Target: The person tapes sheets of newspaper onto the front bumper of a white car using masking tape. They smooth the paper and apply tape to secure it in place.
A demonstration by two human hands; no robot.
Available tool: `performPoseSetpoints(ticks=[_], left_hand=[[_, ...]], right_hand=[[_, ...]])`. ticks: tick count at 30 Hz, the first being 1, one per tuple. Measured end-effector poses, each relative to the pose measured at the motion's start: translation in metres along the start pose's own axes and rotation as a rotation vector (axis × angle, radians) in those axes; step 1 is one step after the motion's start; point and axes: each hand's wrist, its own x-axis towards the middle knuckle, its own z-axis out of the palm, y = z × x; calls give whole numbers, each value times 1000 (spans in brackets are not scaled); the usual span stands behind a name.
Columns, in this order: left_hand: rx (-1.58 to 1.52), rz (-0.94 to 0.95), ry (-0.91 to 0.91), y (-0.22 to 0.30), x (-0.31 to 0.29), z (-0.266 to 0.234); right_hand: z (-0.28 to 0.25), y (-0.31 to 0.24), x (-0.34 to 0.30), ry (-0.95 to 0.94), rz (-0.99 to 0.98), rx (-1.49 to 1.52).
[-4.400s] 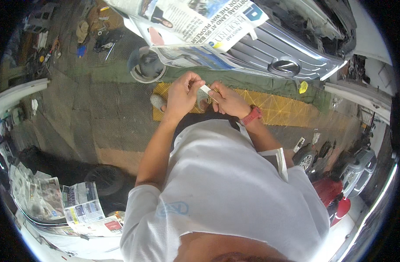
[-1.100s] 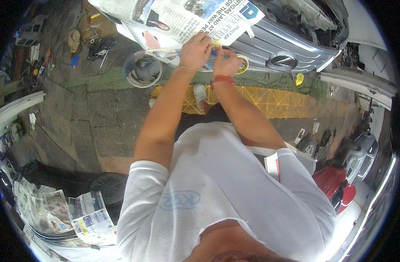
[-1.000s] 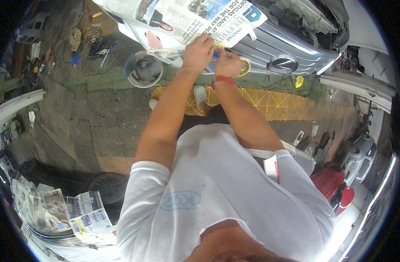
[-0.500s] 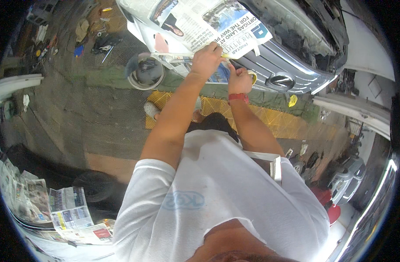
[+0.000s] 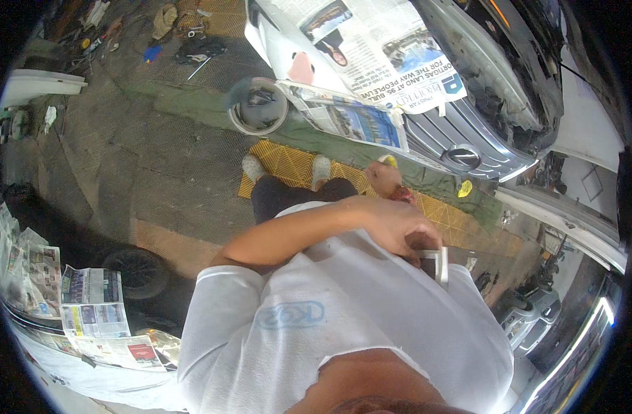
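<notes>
Left hand (image 5: 400, 224) is lying across the front of the white cotton T-shirt (image 5: 385, 310), fingers curled and touching a flat, white-edged, sheet-like piece (image 5: 443, 265) that's sticking out by the person's right side. Can't tell if they're really clamping it. Right hand (image 5: 384, 179) is wrapping round a small yellow-rimmed roll (image 5: 388, 160), probably tape, mostly hidden. Printed newspaper (image 5: 371, 41) is covering part of the silver car front (image 5: 436, 141), no hand touching it. My read: the step in hand is getting at that tucked piece, and the next move is calling for a solid pinch on it without dropping the roll.
</notes>
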Motion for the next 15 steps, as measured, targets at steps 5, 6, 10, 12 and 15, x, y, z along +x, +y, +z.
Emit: performPoseSetpoints(ticks=[5,6,10,12,15], left_hand=[[-191,-65,-78,13,-43,-1],[-324,-7,-76,12,-53,-1],[-79,-129,-231,37,-94,-21],[17,-75,-30,20,-126,-19],[201,-336,286,20,-188,-44]], right_hand=[[4,-103,19,-98,-288,75],[-3,-125,25,-91,-310,103],[-28,-186,39,-112,-323,201],[-60,-207,35,-40,-378,217],[-96,-204,32,7,-345,253]])
